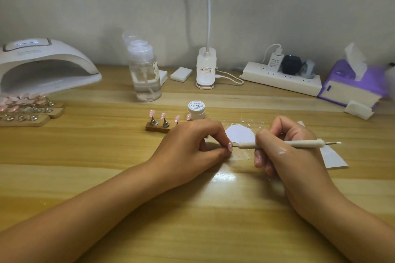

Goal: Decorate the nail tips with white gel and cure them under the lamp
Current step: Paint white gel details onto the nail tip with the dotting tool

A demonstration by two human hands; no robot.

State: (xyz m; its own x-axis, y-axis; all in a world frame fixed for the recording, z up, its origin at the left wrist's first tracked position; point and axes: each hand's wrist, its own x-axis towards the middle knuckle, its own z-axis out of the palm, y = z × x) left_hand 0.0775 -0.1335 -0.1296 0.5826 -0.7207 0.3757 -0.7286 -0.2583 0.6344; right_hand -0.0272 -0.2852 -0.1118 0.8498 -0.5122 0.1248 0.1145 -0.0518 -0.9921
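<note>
My left hand pinches a small pink nail tip between thumb and forefinger, just above the table. In my right hand I grip a white dotting pen, and its metal point touches the nail tip. Behind my left hand a wooden holder carries several pink nail tips on metal stands. A small white gel jar labelled "Painted" stands behind it. A white paper palette with gel smears lies between my hands. The white curing lamp sits at the far left.
More holders with pink nail tips lie in front of the lamp. At the back stand a clear pump bottle, a clip desk lamp, a power strip and a purple tissue pack. Cotton pads lie at right.
</note>
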